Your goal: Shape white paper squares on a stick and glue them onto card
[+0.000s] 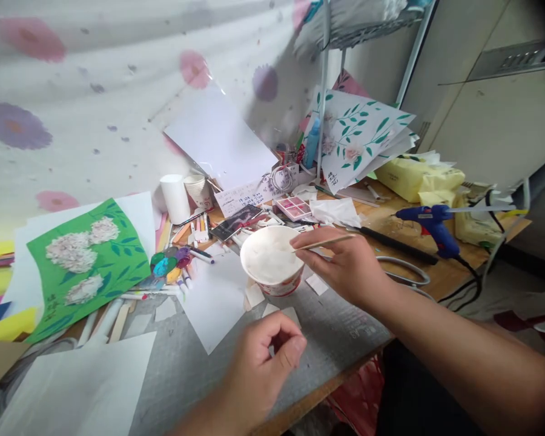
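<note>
My right hand (345, 263) pinches a thin wooden stick (324, 242) at the right rim of a white paper bowl (279, 284). The stick's near end reaches the rim by my fingertips. Red print runs round the bowl's outside, and a whitish, cloudy substance (272, 257) lies inside. In front of the bowl, near the table's front edge, my left hand (270, 348) is curled with thumb and fingers drawn together; nothing shows in it. Small pieces of white paper (317, 284) lie around the bowl, and a larger white sheet (215, 303) is to its left.
A green sheet with paper flowers (91, 260) leans at the left, beside paint pots (170, 263) and markers. Behind the bowl are a phone (236, 221), a pink palette (293, 208) and paper cups (175, 198). A blue glue gun (431, 224) with its cable stands at the right.
</note>
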A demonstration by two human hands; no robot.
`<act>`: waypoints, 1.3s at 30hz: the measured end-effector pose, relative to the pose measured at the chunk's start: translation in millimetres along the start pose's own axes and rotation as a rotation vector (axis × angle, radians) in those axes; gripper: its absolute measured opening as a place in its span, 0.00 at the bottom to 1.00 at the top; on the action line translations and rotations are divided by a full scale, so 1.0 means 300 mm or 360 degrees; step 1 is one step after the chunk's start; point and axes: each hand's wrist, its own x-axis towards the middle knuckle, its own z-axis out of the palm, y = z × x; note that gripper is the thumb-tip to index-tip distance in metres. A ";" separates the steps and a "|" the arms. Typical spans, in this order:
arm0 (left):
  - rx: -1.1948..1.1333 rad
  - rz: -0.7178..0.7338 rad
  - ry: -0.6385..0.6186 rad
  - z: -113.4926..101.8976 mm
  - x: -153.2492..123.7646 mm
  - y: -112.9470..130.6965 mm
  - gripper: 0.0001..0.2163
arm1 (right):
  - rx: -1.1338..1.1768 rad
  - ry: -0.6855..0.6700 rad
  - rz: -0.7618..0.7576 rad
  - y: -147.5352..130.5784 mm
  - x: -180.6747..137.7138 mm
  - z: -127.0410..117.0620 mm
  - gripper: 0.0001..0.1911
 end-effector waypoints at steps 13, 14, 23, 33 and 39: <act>-0.0060 0.0127 0.0655 -0.064 -0.016 -0.036 0.09 | -0.0094 -0.0887 0.0359 0.108 -0.090 -0.098 0.05; -0.0063 0.0112 0.0627 -0.058 -0.017 -0.034 0.09 | -0.0114 -0.0915 0.0362 0.117 -0.096 -0.095 0.06; -0.0040 0.0057 0.0450 -0.045 -0.016 -0.019 0.10 | -0.0163 -0.0829 0.0357 0.170 -0.113 -0.065 0.06; -0.0307 0.0038 0.0181 -0.003 -0.022 -0.037 0.20 | 0.0822 -0.0681 0.0856 -0.023 -0.171 -0.046 0.10; -0.0501 -0.0115 0.0048 -0.004 -0.028 -0.027 0.07 | 0.1316 -0.0655 0.1186 -0.097 -0.205 -0.013 0.05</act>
